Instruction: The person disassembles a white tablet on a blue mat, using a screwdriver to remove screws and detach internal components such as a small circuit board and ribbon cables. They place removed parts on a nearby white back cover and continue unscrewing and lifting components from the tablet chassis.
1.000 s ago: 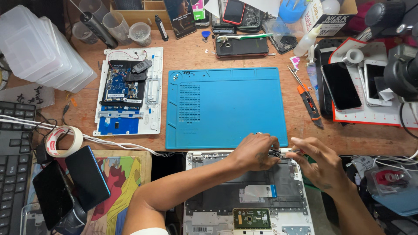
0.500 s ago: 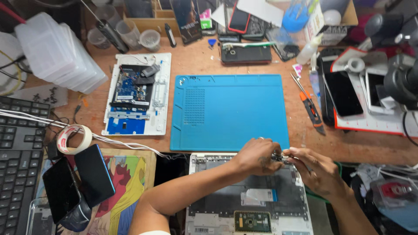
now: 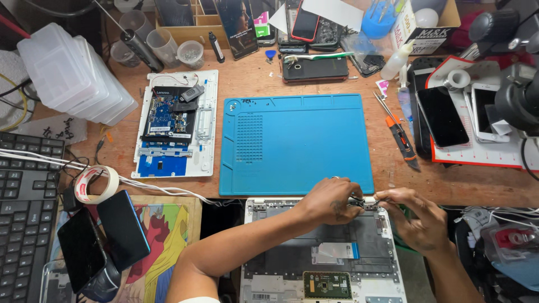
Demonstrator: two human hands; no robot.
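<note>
both hands, left hand [image 3: 328,203] and right hand [image 3: 415,216], pinch a small metal hinge part [image 3: 359,202] at the top edge of the opened white laptop base [image 3: 323,252]; clear plastic cup [image 3: 191,54] upper left holds small bits.

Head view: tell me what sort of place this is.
Most likely an electronics repair bench. A blue work mat lies on the wooden desk, both hands work at an opened laptop shell, and a dismantled tablet and loose phones lie around.

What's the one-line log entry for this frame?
left hand: on hinge corner of opened laptop base | right hand: same corner, pinching small part | blue mat: beyond the hands
</note>
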